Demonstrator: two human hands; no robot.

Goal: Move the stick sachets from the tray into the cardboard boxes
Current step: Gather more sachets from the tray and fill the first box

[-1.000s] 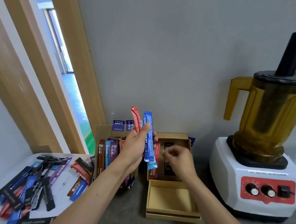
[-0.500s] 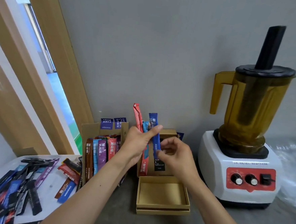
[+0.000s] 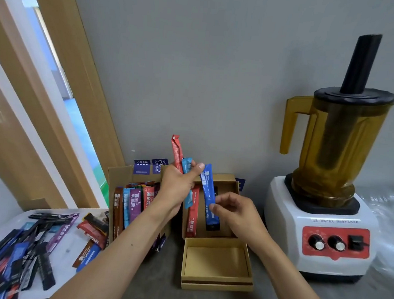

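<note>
Blue sachet lower; grey counter

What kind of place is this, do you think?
Probably a drinks preparation corner, perhaps in a café back room. A large blender stands on the grey counter, many stick sachets lie on a white tray, and small cardboard boxes hold more.

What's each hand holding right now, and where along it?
Left hand grips a red sachet by its lower part and a light-blue sachet around its middle. Right hand pinches a dark-blue sachet near its lower end.
</note>
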